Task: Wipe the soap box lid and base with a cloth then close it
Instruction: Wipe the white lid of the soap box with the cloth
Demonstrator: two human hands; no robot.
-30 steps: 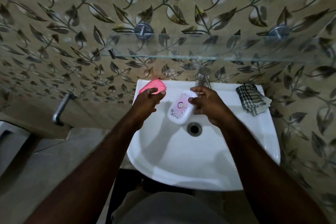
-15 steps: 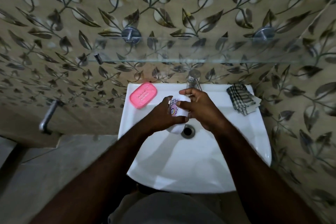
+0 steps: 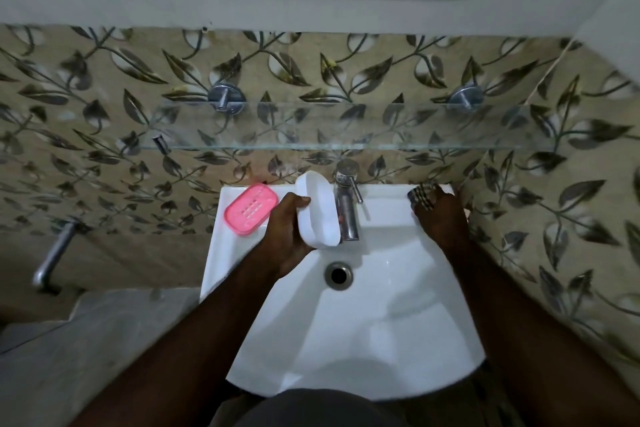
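**Q:** What is the left grip doing?

**A:** The left grip (image 3: 294,229) grasps the lid (image 3: 318,215), which I take to be the white half. The thumb is over one long edge and the palm is behind. The lid stands on edge with its hollow side towards the camera.

**Q:** And the right grip?

**A:** The right grip (image 3: 438,215) rests on the cloth (image 3: 420,196), well apart from the left grip. It covers most of the cloth. I cannot tell whether the fingers have closed on it.

**Q:** What is around the left grip?

**A:** The tap (image 3: 346,208) is just to its right, close behind the lid. The base (image 3: 251,213), pink and slotted, lies just to its left on the sink (image 3: 381,374) rim. The drain (image 3: 338,274) is below it.

**Q:** Which step is in hand?

**A:** Judged as fetching the cloth. No wiping has begun, and the box is open in two parts.

**Q:** What does the next move require?

**A:**
1. Secure the cloth.
2. Carry it across to the left grip.
3. Keep the lid steady and clear of the tap.
4. Work the cloth into the hollow.
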